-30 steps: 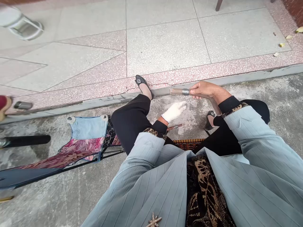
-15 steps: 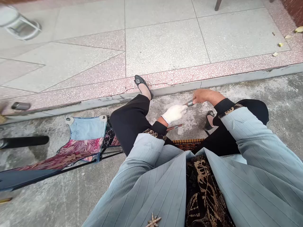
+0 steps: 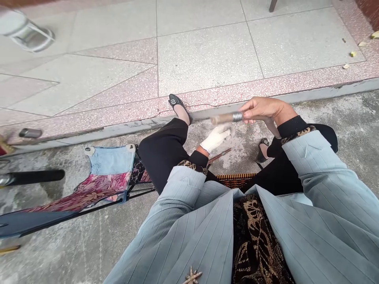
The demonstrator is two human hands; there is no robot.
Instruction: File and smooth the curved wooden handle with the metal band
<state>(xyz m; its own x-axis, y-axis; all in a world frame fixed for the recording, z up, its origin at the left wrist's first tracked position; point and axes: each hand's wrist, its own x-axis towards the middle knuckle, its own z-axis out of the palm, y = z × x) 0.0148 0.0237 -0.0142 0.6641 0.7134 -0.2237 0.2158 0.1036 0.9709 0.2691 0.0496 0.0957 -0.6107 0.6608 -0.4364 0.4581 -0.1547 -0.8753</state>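
Note:
My bare right hand (image 3: 262, 109) pinches a wooden-handled tool (image 3: 223, 118) by the silvery wire wound round its neck. The blurred handle points left, and a flat grey part, perhaps a blade, shows beneath my wrist. My left hand (image 3: 216, 138), in a white knit glove, is just below the handle and apart from it. Its fingers are curled closed, and whether anything is inside is hidden. Beneath it a thin brown stick-like piece (image 3: 219, 155) rests near the ground between my legs.
A woven seat edge (image 3: 237, 179) shows under me. To the left stand a folding lounger of patched cloth (image 3: 108, 183) and a black tube (image 3: 35, 176). A raised tiled step (image 3: 207, 103) runs across, bearing a small metal cup (image 3: 30, 133) and a stool (image 3: 32, 35).
My left hand has let go of the tool's handle and dropped slightly lower left. My right hand has lifted the tool up and right, showing the whole handle.

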